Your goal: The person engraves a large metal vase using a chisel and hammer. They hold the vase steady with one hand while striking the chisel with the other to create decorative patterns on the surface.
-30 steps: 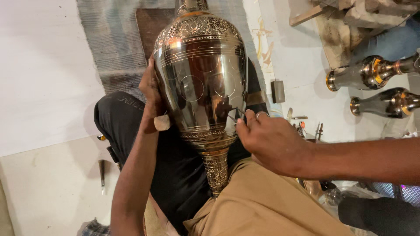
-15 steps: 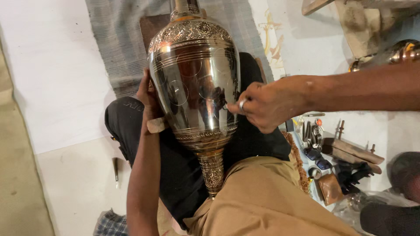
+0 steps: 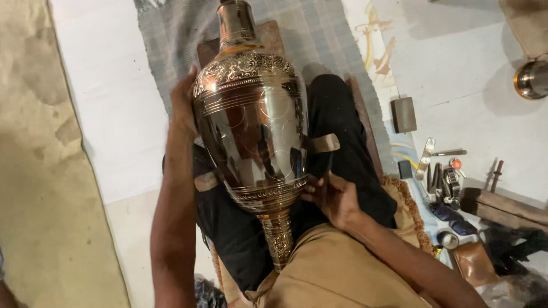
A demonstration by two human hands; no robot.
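A large polished metal vase (image 3: 257, 131) with engraved bands lies across my lap, its neck pointing away from me and its ornate foot (image 3: 278, 239) toward me. My left hand (image 3: 184, 108) grips the vase's left shoulder. My right hand (image 3: 334, 197) rests at the vase's lower right, by the engraved band above the foot. Its fingers are closed on a thin dark tool (image 3: 329, 165) that points up along the vase. A tan strap (image 3: 323, 142) shows on both sides from behind the vase.
Small hand tools (image 3: 445, 177) lie scattered on the floor to my right, beside wooden pieces (image 3: 508, 206) and a small dark block (image 3: 404, 114). Another metal vessel (image 3: 531, 80) sits at the far right. A grey striped mat (image 3: 171, 34) lies under the vase's neck.
My right hand has dropped from the vase's right side to its lower right near the foot. The view has swung left; my left hand stays on the vase.
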